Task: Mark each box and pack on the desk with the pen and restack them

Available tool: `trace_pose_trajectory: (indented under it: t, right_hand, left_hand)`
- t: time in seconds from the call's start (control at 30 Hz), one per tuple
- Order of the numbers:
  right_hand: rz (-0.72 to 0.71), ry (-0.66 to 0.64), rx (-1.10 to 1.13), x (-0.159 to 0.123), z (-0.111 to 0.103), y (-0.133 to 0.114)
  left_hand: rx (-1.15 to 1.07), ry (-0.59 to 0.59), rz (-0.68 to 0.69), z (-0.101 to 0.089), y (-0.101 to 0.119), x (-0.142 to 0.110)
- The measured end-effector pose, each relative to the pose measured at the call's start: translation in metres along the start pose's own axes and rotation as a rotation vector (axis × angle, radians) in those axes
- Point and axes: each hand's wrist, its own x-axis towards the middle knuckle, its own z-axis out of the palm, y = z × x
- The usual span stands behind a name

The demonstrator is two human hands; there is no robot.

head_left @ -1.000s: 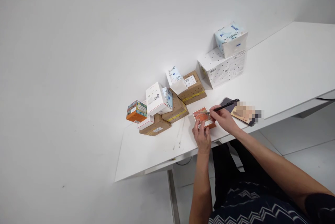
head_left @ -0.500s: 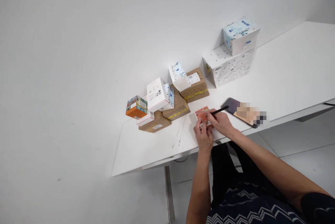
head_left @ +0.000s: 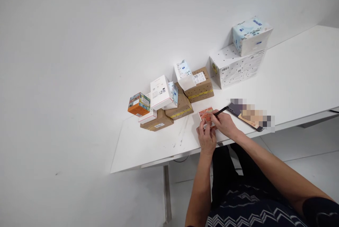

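My right hand (head_left: 225, 124) is closed in a pen grip around a slim black pen-like tool (head_left: 221, 110), whose back end points up and right. Its working tip is hard to make out between my fingers. Under it lies a small orange-red printed card (head_left: 205, 112) with a pale border, flat on the white table (head_left: 185, 138). The bent fingers of my left hand (head_left: 207, 138) grip the card's near part and hide it. Just right of my right hand lies a flat, dark, phone-like item (head_left: 235, 110) with a tan picture, partly pixelated.
Brown boxes (head_left: 200, 91) stand along the wall with white boxes (head_left: 161, 92), a tissue pack (head_left: 184, 73) and an orange box (head_left: 139, 105) stacked on them. Farther right, a dotted white box (head_left: 238, 69) carries a larger tissue pack (head_left: 251, 36). The table's front edge (head_left: 182, 155) is close to me.
The view has shifted slightly. Both hands stay at the card, and the black tool has tilted a little more upright in the picture.
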Motion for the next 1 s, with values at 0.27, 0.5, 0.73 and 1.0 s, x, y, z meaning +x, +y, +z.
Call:
trace_pose_trajectory:
  t: [0.27, 0.5, 0.73, 1.0]
  right_hand:
    - [0.118, 0.022, 0.189, -0.002, -0.003, -0.003]
    - [0.269, 0.235, 0.454, -0.012, -0.019, 0.004]
    - [0.234, -0.259, -0.304, -0.015, -0.026, 0.028]
    - [0.234, -0.301, -0.487, -0.017, -0.016, 0.035]
  left_hand:
    - [0.001, -0.001, -0.005, -0.001, 0.001, 0.0]
    - [0.016, 0.015, 0.005, -0.003, 0.004, 0.002]
    - [0.023, 0.022, -0.011, -0.001, 0.003, 0.0]
    - [0.027, 0.031, -0.017, 0.001, 0.001, -0.002]
